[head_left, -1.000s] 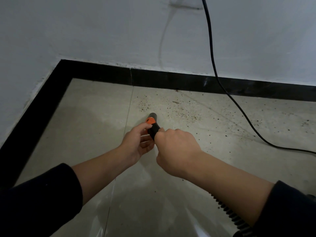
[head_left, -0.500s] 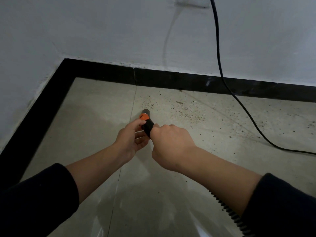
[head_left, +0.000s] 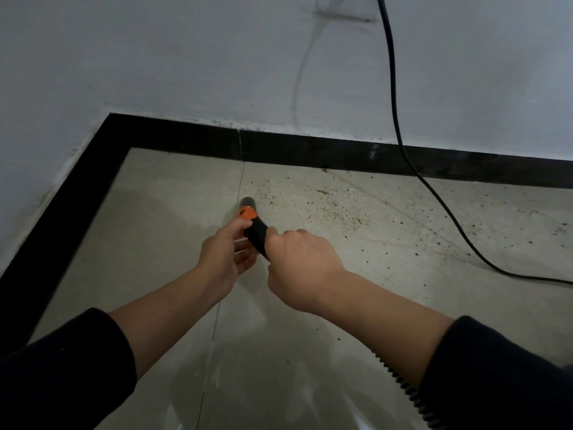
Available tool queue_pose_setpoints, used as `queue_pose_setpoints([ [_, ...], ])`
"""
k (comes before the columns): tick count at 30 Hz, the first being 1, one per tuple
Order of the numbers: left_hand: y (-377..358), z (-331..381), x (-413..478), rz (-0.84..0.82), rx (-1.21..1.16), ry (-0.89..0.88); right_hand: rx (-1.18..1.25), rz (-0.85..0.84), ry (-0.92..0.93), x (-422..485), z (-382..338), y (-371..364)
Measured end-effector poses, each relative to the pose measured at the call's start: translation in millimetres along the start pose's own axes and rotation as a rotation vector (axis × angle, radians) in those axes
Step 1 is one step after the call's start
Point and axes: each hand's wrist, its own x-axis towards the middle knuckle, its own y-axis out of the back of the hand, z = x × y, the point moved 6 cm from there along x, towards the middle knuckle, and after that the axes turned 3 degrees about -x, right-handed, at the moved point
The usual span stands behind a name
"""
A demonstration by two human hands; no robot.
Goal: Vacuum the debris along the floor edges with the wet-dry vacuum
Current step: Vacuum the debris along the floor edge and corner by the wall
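The vacuum nozzle [head_left: 251, 219], black with an orange band, points at the tiled floor just left of a scatter of dark debris [head_left: 325, 206]. My right hand [head_left: 300, 262] grips the nozzle's black handle from the right. My left hand [head_left: 224, 256] holds it from the left, thumb near the orange band. A ribbed black hose [head_left: 403, 389] runs from under my right forearm toward the lower right. Debris specks spread rightward along the black baseboard [head_left: 310, 150].
A black power cord [head_left: 400, 135] drops from a wall socket [head_left: 347, 9], crosses the baseboard and trails over the floor to the right edge. The room corner lies at upper left. The tile left of the nozzle looks free of specks.
The nozzle and both hands have shifted a little left and toward the wall, to the left edge of the debris patch. The view has tilted up, showing the socket.
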Motion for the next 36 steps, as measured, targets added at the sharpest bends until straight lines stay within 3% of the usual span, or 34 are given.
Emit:
queue_pose_setpoints([
  [36,-61.0,-6.7,-8.8,-0.165,-0.016,0.071,-0.096,-0.073,-0.116,-5.0,30.2,16.9],
])
